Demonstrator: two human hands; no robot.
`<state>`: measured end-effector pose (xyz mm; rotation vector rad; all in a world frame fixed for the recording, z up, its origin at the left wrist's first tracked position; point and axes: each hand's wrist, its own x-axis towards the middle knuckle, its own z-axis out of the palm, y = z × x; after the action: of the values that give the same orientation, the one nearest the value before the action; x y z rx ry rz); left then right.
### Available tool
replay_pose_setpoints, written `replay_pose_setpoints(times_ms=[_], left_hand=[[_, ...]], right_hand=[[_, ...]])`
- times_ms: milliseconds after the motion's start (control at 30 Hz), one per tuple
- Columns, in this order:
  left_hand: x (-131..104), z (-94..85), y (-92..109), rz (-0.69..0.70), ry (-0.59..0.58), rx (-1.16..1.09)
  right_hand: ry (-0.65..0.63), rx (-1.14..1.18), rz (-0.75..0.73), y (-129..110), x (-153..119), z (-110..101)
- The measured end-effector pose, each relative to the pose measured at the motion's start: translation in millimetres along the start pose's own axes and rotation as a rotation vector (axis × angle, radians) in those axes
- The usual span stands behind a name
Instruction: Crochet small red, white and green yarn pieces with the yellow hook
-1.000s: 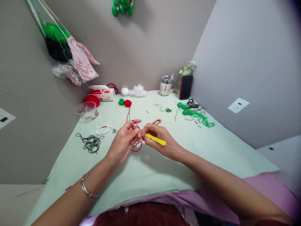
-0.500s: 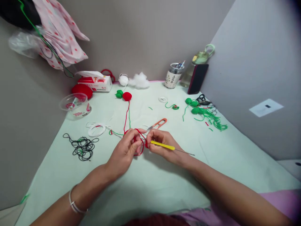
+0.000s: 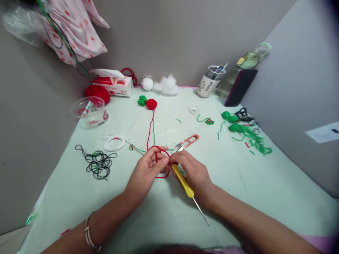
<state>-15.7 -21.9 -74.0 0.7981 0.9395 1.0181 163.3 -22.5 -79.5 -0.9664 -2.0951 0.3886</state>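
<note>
Red yarn [image 3: 149, 132] runs from a small red ball [image 3: 151, 104] down to my left hand [image 3: 145, 169], whose thumb and fingers pinch it, with loops around the fingers. My right hand [image 3: 194, 174] is closed on a yellow-handled crochet hook [image 3: 186, 185]; the long metal end points down toward the right forearm. Both hands' fingertips meet at the red yarn, and whatever small piece lies between them is hidden. Orange-handled snips [image 3: 191, 140] lie just beyond the right hand. A green strand [image 3: 154, 131] runs beside the red one.
Tangled black cord [image 3: 97, 164] and a white coil [image 3: 115, 143] lie on the left. Behind stand a clear tub [image 3: 92, 118], a tissue box [image 3: 119, 85], white stuffing [image 3: 167, 85], a pen jar [image 3: 208, 85], a bottle and a phone [image 3: 241, 87]. Green yarn pieces [image 3: 249, 135] lie right.
The yellow hook has swung from nearly level to steeply downward as my right hand turned over, its back now showing. The whole scene has shifted slightly in view.
</note>
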Motion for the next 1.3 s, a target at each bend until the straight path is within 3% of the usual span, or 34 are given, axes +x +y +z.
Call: replay_pose_setpoints(times_ms=[133, 333, 433, 567, 833, 967, 1133, 1300], left_hand=[[0, 1.9, -3, -0.068, -0.040, -0.145], [0, 2.3, -3, -0.026, -0.016, -0.201], [-2, 3.8, 1, 0.028, -0.007, -0.207], [-9, 7.2, 2, 0.068, -0.042, -0.192], [-13, 1.3, -8, 0.112, -0.052, -0.127], [-9, -3.4, -13, 0.135, -0.016, -0.111], [-5, -8.2, -19, 0.152, 0.020, -0.069], [-3, -11.1, -20, 0.210, 0.060, -0.024]], right_hand=[[-0.055, -0.190, -0.124, -7, -4, -2], [-0.037, -0.129, -0.140, -4, -5, 0], [0.015, 0.125, 0.071, -1, -2, -2], [0.052, 0.247, 0.188, -1, 1, -7], [-0.124, 0.541, 0.306, -12, 6, -13], [-0.178, 0.599, 0.374, -10, 7, -10], [-0.151, 0.558, 0.465, -4, 4, -1], [-0.154, 0.610, 0.520, -4, 7, -6]])
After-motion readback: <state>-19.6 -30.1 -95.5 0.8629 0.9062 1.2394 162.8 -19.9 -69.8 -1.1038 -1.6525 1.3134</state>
